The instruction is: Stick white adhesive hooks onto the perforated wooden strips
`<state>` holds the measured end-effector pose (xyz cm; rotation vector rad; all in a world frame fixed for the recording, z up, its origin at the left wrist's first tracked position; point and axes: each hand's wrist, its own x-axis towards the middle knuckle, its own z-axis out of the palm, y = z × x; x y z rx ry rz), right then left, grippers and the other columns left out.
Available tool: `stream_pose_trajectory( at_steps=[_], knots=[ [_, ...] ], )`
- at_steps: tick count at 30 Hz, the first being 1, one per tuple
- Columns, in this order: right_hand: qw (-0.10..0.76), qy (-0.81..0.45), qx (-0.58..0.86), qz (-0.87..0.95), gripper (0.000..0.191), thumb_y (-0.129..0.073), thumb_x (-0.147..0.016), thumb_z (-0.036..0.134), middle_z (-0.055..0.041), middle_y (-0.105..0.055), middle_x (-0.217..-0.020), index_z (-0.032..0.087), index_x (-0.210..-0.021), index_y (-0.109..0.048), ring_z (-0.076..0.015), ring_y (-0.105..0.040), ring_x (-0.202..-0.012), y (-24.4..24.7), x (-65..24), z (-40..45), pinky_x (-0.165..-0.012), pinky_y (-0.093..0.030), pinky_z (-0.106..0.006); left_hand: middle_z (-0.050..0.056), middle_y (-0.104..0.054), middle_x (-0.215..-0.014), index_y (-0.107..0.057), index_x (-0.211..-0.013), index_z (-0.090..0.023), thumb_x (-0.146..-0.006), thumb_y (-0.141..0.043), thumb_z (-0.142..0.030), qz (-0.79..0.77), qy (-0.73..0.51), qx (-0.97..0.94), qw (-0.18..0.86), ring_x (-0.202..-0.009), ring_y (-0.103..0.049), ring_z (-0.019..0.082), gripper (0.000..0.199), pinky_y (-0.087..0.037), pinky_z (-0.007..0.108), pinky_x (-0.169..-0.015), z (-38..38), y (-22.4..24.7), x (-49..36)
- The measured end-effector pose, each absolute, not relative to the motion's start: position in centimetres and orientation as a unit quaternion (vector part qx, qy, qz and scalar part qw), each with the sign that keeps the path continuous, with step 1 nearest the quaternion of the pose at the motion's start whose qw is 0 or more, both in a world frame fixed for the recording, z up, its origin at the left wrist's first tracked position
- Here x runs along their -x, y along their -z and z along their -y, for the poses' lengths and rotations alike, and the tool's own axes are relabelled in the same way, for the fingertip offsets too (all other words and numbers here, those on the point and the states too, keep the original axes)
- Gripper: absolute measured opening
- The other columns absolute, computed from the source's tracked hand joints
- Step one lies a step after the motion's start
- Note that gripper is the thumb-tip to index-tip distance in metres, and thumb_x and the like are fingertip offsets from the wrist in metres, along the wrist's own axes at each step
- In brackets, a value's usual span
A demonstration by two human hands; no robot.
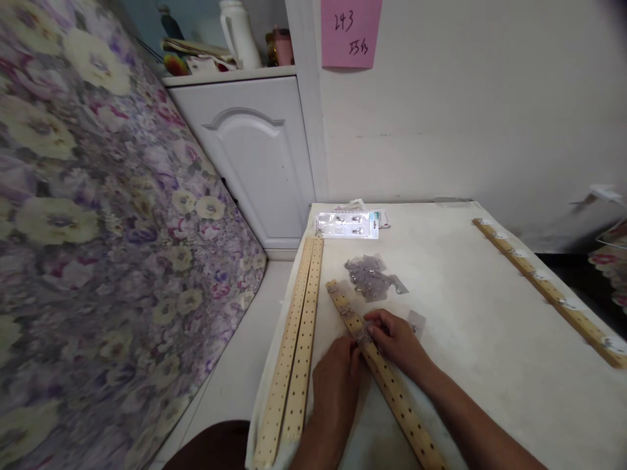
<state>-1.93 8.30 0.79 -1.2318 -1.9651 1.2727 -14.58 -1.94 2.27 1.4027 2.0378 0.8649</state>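
A wooden strip with rows of holes (396, 398) lies slantwise on the table in front of me. Clear adhesive hooks (346, 310) sit on its far part. My left hand (337, 375) is closed at the strip's left edge, its fingertips partly hidden. From the right side, my right hand (394, 339) pinches with thumb and forefinger at a clear hook (362, 335) on the strip. Beyond the hands lies a pile of clear hooks (369, 277), and a single clear hook (416, 322) rests just right of my right hand.
Two more perforated wooden strips (304, 339) lie along the table's left edge. A strip fitted with several hooks (548, 290) runs along the right edge. Packaged hooks (347, 224) lie at the back left, near a white cabinet (249, 163). A floral curtain (122, 261) hangs left.
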Motion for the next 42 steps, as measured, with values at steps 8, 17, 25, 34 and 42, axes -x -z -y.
stream_pose_trajectory(
  at_steps=[8,17,25,34,42],
  knots=[
    [0.244,-0.452,0.448,0.731,0.023,-0.051,-0.078,0.024,-0.0029,-0.065,-0.075,0.017,-0.096,-0.063,-0.0193,-0.060,-0.069,-0.64,1.97,-8.30,-0.066,-0.045,-0.031,0.005,-0.067,-0.091,-0.062,-0.092,-0.023,-0.089,-0.042,-0.029,-0.753,-0.310,-0.522,0.253,-0.083,-0.061,0.021,0.021,-0.039,0.030,-0.072,1.89,-2.28,14.61],
    [0.244,-0.455,0.449,0.729,0.020,-0.053,-0.079,0.027,-0.0008,-0.062,-0.071,0.018,-0.094,-0.062,-0.0180,-0.057,-0.066,-0.51,2.03,-8.20,-0.063,-0.043,-0.030,0.005,-0.067,-0.091,-0.061,-0.092,-0.022,-0.088,-0.042,-0.029,-0.755,-0.300,-0.523,0.258,-0.084,-0.060,0.022,0.020,-0.040,0.030,-0.073,1.95,-2.49,14.56],
    [0.244,-0.453,0.456,0.726,0.019,-0.053,-0.077,0.025,-0.0008,-0.063,-0.071,0.018,-0.093,-0.061,-0.0180,-0.058,-0.067,-0.45,2.16,-8.21,-0.063,-0.043,-0.029,0.004,-0.067,-0.092,-0.061,-0.093,-0.022,-0.088,-0.042,-0.027,-0.757,-0.285,-0.527,0.260,-0.085,-0.060,0.021,0.020,-0.040,0.030,-0.074,1.65,-2.70,14.66],
    [0.244,-0.451,0.473,0.717,0.018,-0.053,-0.073,0.023,0.0027,-0.055,-0.064,0.020,-0.089,-0.060,-0.0167,-0.055,-0.062,-0.08,2.42,-8.46,-0.060,-0.041,-0.028,0.002,-0.067,-0.091,-0.060,-0.091,-0.023,-0.088,-0.042,-0.025,-0.760,-0.282,-0.526,0.259,-0.083,-0.060,0.018,0.018,-0.039,0.028,-0.071,1.70,-2.72,14.73],
    [0.271,-0.439,0.453,0.727,0.020,-0.052,-0.075,0.022,-0.0008,-0.064,-0.074,0.019,-0.093,-0.060,-0.0177,-0.059,-0.069,-0.02,2.43,-8.31,-0.066,-0.044,-0.029,0.002,-0.067,-0.090,-0.060,-0.091,-0.022,-0.089,-0.041,-0.023,-0.751,-0.293,-0.540,0.241,-0.083,-0.061,0.019,0.019,-0.040,0.028,-0.071,1.58,-2.78,14.77]
  ],
)
